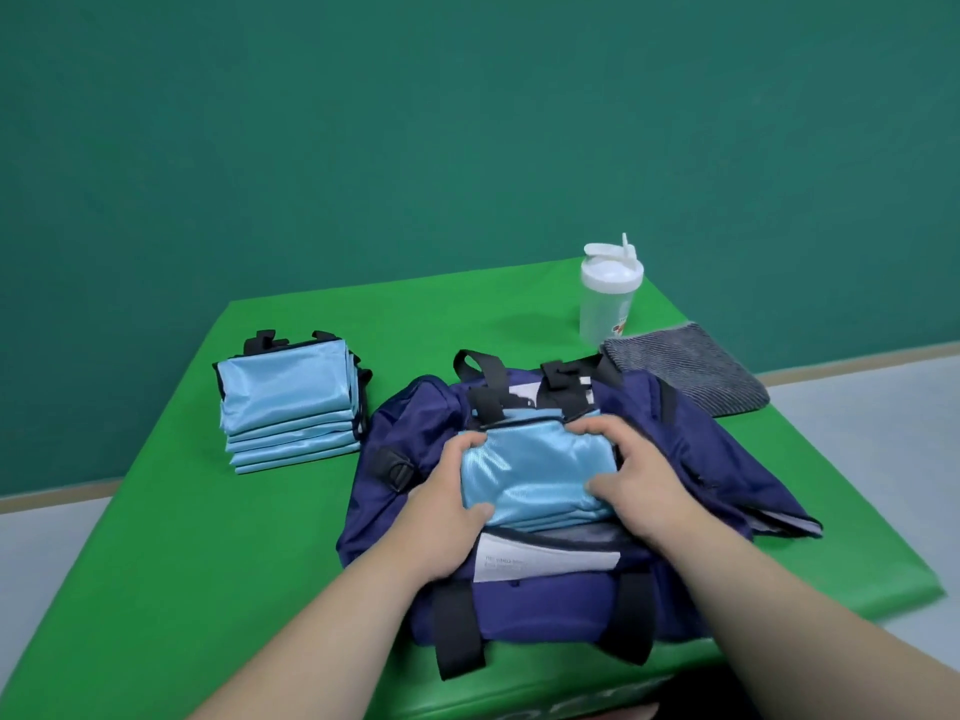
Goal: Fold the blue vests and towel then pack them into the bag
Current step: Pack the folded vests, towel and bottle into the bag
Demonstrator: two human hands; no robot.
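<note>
- Head view: left hand and right hand grip the held vests, a folded bundle at the mouth of the bag. The bag sits mid-table, toward 6 o'clock on the table.
- Left fingers curl round the bundle's 9 o'clock edge, thumb on top at the near corner. Right fingers wrap the far 3 o'clock corner, thumb pressing the top. Both hands are clamped on fabric.
- Bundle looks partly inside the opening; can't tell how deep.
- Risk: the fabric looks slick, so layers could slide apart and unfold if either hand lets go before the bundle is seated.
- Risk: black straps at the bundle's 12 o'clock end stick up beside the bag handles and are likely to snag there when pushed down.
- Risk: the bag is soft and no hand holds the mouth open, so the rim could fold inward and block the way.
- Risk: the stack at 10 o'clock and the towel at 2 o'clock are not yet packed. A crooked placement now could leave too little room.
- Look: held vests are light blue and glossy with black trim, several layers showing at the near edge.
- Stack: same fabric, several squared folds, black straps at the far end, well apart from the bag.
- Towel: grey, ribbed, folded flat, just beside the bag's far right side. Bottle stands at 1 o'clock, right behind the towel.
</note>
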